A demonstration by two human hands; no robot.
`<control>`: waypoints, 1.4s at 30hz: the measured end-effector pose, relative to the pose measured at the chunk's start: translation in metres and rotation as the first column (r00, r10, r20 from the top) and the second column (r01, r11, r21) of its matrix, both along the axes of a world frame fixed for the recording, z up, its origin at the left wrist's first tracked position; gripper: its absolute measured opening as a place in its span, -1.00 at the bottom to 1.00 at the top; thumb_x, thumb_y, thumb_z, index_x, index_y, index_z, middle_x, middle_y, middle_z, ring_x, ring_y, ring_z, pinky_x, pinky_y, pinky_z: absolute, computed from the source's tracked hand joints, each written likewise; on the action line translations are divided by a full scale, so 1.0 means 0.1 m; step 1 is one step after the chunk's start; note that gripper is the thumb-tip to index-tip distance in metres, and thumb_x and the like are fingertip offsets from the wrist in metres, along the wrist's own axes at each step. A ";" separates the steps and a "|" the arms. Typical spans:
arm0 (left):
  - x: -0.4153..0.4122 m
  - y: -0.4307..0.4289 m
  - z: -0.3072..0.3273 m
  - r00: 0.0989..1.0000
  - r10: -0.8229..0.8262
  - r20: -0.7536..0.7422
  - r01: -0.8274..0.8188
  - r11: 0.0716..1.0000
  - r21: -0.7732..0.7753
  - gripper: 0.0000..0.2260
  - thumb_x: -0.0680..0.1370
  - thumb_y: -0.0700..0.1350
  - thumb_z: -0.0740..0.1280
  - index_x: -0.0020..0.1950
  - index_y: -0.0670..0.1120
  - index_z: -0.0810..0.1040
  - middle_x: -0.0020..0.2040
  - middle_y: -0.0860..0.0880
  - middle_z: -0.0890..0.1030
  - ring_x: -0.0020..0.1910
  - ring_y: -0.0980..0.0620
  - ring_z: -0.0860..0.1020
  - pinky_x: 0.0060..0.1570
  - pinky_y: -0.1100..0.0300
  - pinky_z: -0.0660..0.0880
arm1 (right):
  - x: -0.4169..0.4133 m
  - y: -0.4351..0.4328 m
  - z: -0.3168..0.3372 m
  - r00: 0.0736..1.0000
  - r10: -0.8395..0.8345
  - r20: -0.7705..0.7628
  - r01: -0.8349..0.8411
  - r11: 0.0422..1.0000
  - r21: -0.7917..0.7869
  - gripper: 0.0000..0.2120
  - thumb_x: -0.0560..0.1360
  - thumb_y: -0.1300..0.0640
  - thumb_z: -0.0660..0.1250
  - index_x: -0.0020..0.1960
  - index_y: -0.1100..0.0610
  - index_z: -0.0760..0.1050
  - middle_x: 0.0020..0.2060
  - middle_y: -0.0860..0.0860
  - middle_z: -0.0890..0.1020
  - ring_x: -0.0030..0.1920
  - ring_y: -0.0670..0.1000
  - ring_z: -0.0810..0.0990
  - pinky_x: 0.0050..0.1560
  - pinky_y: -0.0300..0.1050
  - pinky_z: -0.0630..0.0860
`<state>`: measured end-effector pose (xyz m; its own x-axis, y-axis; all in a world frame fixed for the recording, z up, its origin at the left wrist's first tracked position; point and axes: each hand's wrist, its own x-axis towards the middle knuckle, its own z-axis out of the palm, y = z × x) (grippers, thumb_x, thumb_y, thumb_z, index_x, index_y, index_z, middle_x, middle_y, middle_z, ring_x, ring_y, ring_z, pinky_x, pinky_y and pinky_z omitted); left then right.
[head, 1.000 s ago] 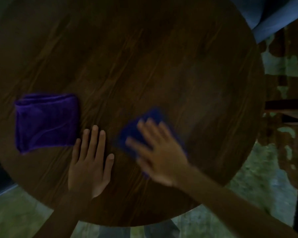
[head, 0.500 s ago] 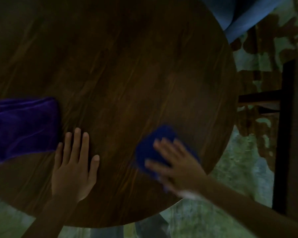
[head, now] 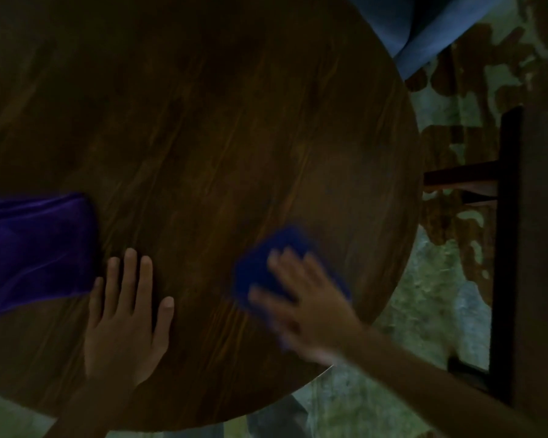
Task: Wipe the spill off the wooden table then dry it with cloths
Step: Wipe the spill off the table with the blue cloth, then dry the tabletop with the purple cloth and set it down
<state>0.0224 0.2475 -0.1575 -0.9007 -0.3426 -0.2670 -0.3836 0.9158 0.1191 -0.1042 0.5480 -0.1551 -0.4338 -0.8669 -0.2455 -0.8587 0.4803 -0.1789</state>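
A round dark wooden table (head: pixel 222 128) fills most of the view. My right hand (head: pixel 307 308) presses flat on a small blue cloth (head: pixel 266 263) near the table's right front edge; the hand is blurred and covers the cloth's near part. My left hand (head: pixel 124 324) lies flat on the bare wood with fingers apart, holding nothing. A folded purple cloth (head: pixel 32 251) rests on the table just left of my left fingertips. No spill shows in this dim light.
A dark wooden chair frame (head: pixel 503 248) stands right of the table. Blue fabric (head: pixel 424 30) hangs at the top right. A patterned green and brown floor (head: pixel 440 295) lies below the table edge.
My right hand has slid the blue cloth rightward toward the table's right edge. The view has shifted right, so the purple cloth now sits at the frame's left border. My left hand stays planted.
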 end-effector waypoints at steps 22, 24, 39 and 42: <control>-0.18 -1.79 0.45 0.917 0.280 -0.285 -0.220 0.950 0.223 -0.48 0.65 0.13 0.01 0.59 -0.02 0.21 0.64 0.02 0.06 0.64 0.05 -0.05 0.59 -0.05 -0.05 | -1.71 -2.24 -0.01 0.627 -0.779 0.018 0.779 0.627 0.018 -0.41 0.69 -0.28 -0.20 0.66 -0.22 -0.26 0.67 0.11 -0.24 0.66 0.16 -0.27 0.63 0.23 -0.27; -0.15 -2.21 0.37 0.936 0.294 -0.194 -0.265 0.950 0.163 -0.47 0.66 0.17 -0.04 0.61 0.04 0.17 0.65 0.01 0.02 0.64 0.01 -0.08 0.58 -0.10 -0.06 | -1.60 -2.77 0.00 0.720 -0.694 0.004 0.694 0.720 0.024 -0.41 0.68 -0.29 -0.21 0.65 -0.23 -0.30 0.67 0.11 -0.25 0.66 0.17 -0.28 0.62 0.24 -0.28; 0.06 -2.81 -0.04 0.948 0.315 -0.043 -0.308 0.944 0.118 -0.41 0.63 0.30 -0.16 0.63 0.14 -0.13 0.66 0.00 -0.20 0.62 -0.14 -0.25 0.54 -0.16 -0.02 | -0.79 -4.98 -0.02 0.939 -0.344 -0.024 0.343 0.939 -0.025 -0.38 0.69 -0.29 -0.12 0.68 -0.15 -0.18 0.67 0.22 -0.18 0.65 0.27 -0.22 0.57 0.30 -0.29; 0.05 -2.80 -0.03 0.946 0.319 -0.055 -0.312 0.943 0.112 -0.41 0.63 0.29 -0.16 0.64 0.14 -0.10 0.66 0.01 -0.18 0.62 -0.12 -0.25 0.55 -0.20 -0.02 | -0.81 -4.94 -0.03 0.942 -0.335 -0.010 0.334 0.942 -0.014 -0.37 0.70 -0.29 -0.10 0.68 -0.14 -0.20 0.66 0.23 -0.19 0.65 0.28 -0.23 0.58 0.34 -0.25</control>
